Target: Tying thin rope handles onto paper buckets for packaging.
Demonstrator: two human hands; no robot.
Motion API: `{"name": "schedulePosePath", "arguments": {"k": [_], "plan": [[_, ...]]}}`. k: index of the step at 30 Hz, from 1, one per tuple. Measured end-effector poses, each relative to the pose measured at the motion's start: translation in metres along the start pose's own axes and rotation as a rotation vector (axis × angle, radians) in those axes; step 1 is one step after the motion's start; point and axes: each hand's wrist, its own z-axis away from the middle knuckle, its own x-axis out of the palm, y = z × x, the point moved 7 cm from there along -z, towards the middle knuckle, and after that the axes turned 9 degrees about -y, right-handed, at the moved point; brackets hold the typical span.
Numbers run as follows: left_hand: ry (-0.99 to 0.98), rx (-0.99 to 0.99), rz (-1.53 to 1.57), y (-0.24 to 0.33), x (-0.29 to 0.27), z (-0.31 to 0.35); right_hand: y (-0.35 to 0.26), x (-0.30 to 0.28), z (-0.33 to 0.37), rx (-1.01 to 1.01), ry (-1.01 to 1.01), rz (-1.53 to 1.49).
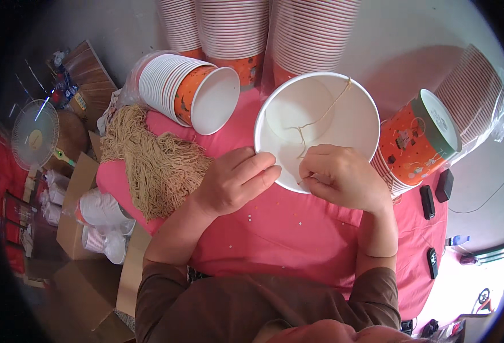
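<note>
A large white paper bucket (355, 108) is tipped toward me over the pink cloth, its open mouth facing up. A thin tan string (320, 118) is fixed at the far right of its rim and hangs loosely across the inside. My left hand (235, 180) grips the bucket's near left rim with bent fingers; its thumb is hidden. At the near right rim, my right hand (343, 177) is closed in a pinch on the string's other end, partly hidden by the fingers. To the left lies a thick bundle of tan strings (160, 166).
Nested paper buckets (175, 86) lie at the left, and tall bucket stacks (232, 28) stand behind. An orange patterned bucket stack (415, 140) sits upside down at the right, beside black devices (427, 202). An open cardboard box (83, 286) stands at the lower left. Small white beads dot the pink cloth (298, 240).
</note>
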Motion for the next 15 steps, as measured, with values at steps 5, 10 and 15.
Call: {"name": "schedulePosePath", "arguments": {"k": [5,10,15], "plan": [[-0.013,-0.007,-0.005,0.001,0.0,-0.001,0.002,0.007,-0.002,-0.03,-0.015,0.024],[-0.03,-0.067,0.061,-0.007,0.002,0.0,0.005,0.008,-0.001,-0.05,-0.065,-0.036],[-0.066,-0.2,0.233,-0.022,0.012,0.006,0.004,0.013,-0.004,-0.047,-0.227,-0.116]]}}
